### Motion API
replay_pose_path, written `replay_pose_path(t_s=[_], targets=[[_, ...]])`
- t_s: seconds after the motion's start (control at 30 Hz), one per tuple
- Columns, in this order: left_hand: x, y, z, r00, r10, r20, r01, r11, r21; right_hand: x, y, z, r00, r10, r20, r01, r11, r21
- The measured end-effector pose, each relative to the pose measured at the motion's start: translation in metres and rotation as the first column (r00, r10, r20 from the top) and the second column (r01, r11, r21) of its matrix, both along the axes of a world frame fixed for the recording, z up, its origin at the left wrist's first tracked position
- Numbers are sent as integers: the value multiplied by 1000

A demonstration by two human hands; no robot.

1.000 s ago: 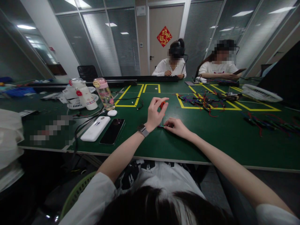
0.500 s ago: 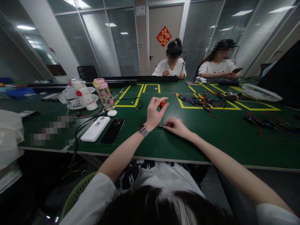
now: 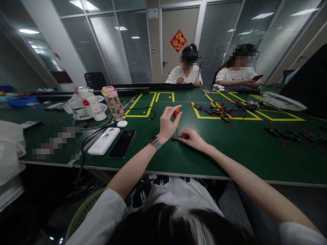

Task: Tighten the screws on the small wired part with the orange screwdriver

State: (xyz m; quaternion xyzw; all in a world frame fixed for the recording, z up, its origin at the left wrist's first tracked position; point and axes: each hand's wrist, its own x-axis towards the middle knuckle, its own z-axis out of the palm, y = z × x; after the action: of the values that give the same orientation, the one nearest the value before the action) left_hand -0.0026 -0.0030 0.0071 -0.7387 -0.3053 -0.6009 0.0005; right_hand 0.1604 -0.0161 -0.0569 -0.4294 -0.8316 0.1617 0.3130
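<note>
My left hand (image 3: 167, 123) is closed around the orange and black handle of a screwdriver (image 3: 176, 113), which stands upright. Its thin dark shaft runs down to a small circuit board (image 3: 174, 138) lying on the green table. My right hand (image 3: 191, 138) rests low on the table, its fingertips pinching the right end of that board. Most of the board's right side is hidden by those fingers. The exact spot where the screwdriver tip meets the board is too small to make out.
Left of my arm lie a black phone (image 3: 122, 144), a white power bank (image 3: 104, 141) and a white earbud case (image 3: 122, 124). Behind them stands a clear pink-lidded bottle (image 3: 113, 103). Tangled wires (image 3: 219, 110) spread at right. Two people sit across the table (image 3: 237, 163).
The fingers of my left hand have shifted slightly on the screwdriver handle, the thumb and forefinger a little changed in place. My right hand and the board have stayed put.
</note>
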Motion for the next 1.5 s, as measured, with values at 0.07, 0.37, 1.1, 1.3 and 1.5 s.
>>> replay_pose_path(t_s=[0.07,0.37,1.1,1.3,1.5], targets=[[0,-1,0,1000,28,12,-28,1000,14,0,0,1,1000,-2,8,2,1000,-2],[-1,0,-2,996,-85,15,85,996,-13,0,-1,1,1000,14,-14,-15,1000,-12],[0,1,-1,999,-35,16,35,999,-3,1,0,1,1000,13,-4,-13,1000,-7],[1,0,-1,999,34,20,-34,999,7,0,0,1,1000,6,4,-6,1000,1],[0,0,-1,999,-38,22,38,999,-21,0,-1,2,1000,2,6,-2,1000,-12]])
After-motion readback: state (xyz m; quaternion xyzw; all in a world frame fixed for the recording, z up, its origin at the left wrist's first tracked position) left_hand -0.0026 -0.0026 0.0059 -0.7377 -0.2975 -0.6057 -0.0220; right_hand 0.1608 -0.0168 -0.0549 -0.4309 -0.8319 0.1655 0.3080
